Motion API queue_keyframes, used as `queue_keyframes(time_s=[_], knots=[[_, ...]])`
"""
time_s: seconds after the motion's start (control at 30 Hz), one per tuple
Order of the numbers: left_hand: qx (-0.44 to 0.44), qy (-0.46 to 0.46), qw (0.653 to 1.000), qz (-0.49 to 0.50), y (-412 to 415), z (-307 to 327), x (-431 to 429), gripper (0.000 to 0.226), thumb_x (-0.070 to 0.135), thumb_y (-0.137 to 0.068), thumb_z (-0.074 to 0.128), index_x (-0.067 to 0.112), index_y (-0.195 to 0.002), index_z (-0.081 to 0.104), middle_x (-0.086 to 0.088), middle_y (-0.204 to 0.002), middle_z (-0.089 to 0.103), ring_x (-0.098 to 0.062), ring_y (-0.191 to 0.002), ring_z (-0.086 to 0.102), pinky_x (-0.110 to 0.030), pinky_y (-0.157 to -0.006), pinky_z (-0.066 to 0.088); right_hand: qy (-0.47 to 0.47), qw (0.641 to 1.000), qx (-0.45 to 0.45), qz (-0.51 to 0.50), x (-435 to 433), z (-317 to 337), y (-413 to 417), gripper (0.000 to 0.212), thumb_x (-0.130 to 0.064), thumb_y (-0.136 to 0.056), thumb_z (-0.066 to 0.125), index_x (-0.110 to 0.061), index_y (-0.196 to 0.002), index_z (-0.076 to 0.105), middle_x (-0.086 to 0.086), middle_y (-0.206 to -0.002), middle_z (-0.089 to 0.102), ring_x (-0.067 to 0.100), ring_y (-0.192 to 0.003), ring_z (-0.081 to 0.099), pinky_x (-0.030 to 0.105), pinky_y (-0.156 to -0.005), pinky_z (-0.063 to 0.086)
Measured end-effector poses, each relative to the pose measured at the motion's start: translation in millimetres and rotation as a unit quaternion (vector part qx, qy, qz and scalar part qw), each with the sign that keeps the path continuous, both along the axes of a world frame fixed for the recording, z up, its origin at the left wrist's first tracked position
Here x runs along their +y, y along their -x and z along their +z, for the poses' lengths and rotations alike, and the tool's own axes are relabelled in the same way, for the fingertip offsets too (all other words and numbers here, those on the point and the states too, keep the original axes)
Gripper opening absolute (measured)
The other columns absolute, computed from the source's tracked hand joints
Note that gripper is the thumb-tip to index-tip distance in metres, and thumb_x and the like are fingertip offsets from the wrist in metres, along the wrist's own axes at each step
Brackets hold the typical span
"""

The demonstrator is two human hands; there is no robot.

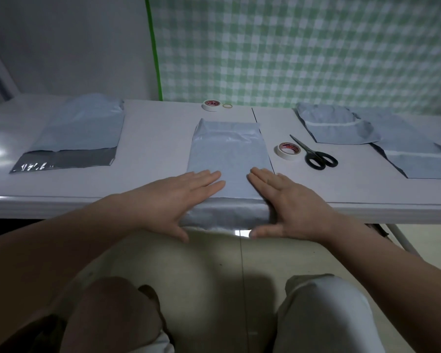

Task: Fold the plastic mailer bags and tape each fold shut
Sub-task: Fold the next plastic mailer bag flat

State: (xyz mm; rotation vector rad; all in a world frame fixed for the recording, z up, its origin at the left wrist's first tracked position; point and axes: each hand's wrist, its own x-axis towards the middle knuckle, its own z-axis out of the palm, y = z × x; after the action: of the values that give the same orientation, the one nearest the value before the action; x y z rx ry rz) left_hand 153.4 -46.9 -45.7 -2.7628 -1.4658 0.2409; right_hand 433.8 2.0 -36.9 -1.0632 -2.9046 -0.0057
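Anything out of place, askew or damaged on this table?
Nothing damaged or spilled. The middle mailer overhangs the table edge, pressed under the left hand and right hand. At right, a folded mailer lies skewed, overlapping the outermost mailer.

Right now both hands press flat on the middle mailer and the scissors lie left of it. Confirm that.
Wrong on one point: the head view shows the scissors right of the middle mailer, beside a tape roll. The left hand and right hand do press flat on it.
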Motion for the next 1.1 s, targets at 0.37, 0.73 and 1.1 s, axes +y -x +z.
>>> queue_keyframes(time_s=[0.37,0.73,1.1], knots=[[-0.291,-0.096,0.951,0.032,-0.1,-4.8,-13.0,0.062,0.060,-0.090,0.034,0.018,-0.128,0.060,0.010,-0.136,0.049,0.005,-0.124,0.039,-0.003,-0.104,0.023,-0.003,0.976,0.218,-0.013,-1.9,-14.1,-15.8,0.062,0.005,-0.070,0.066,-0.021,-0.126,0.062,-0.002,-0.137,0.054,0.015,-0.127,0.049,0.030,-0.104,0.042],[-0.371,-0.174,0.865,0.290,-28.7,2.2,-0.6,0.039,0.033,-0.096,0.048,0.008,-0.068,0.056,-0.003,-0.064,0.053,-0.019,-0.080,0.044,-0.020,-0.057,0.029,0.055,0.884,0.361,-0.291,2.9,-6.8,15.5,0.040,-0.038,-0.085,0.058,-0.006,-0.061,0.055,0.013,-0.064,0.059,0.027,-0.065,0.055,0.035,-0.062,0.046],[-0.315,-0.231,0.857,0.335,-35.1,-1.3,4.5,0.047,0.026,-0.091,0.055,0.021,-0.057,0.023,0.003,-0.052,0.032,-0.030,-0.062,0.042,-0.032,-0.060,0.023,0.008,0.839,0.419,-0.348,-8.4,-10.2,31.0,0.024,-0.031,-0.084,0.062,-0.015,-0.066,0.059,-0.004,-0.057,0.055,0.023,-0.064,0.054,0.032,-0.081,0.044]])
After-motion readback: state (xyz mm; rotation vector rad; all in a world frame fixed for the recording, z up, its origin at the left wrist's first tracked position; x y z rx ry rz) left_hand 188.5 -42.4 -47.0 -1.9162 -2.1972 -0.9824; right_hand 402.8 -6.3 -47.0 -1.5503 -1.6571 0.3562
